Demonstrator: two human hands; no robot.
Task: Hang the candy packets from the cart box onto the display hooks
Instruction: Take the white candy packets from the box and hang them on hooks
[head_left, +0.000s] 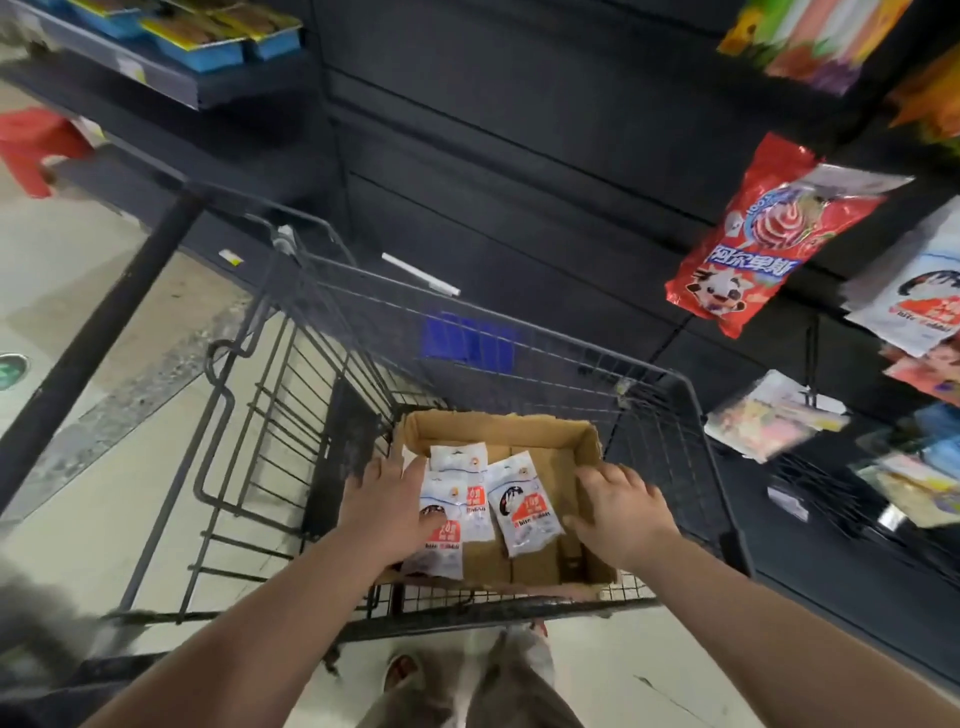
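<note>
**Both hands in the box, hooks off to the right**

Dark store shelving fills the background, with a wire shopping cart (467, 364) parked against it on a pale tiled floor (78, 291). Low in the cart sits an open cardboard box (540, 431), and on its bare bottom lie what look like 3 white candy packets (524, 506), though motion blur makes the count uncertain. They lie flat and overlapping, long axes running roughly away from the person, header ends toward the far wall of the box.

The left hand (387, 512) rests palm-down on the nearest packet at the box's left side, fingers loosely spread over it rather than closed; whether it has any grip yet cannot be told. The right hand (621, 512) is open too, fingers spread and slightly curled, just beside the right-most packet at the box's right side, holding nothing. Each hand is thus near a packet, the left already touching one.

Display hooks (810, 384) stand up and to the right of the cart, well apart from the box, already carrying a red lollipop bag (758, 244) and white packets (914, 296) of the same kind. Any packet lifted will likely have to travel up and rightward, header end leading, so the right hand seems the better placed for hanging. Room inside the box is ample.
</note>
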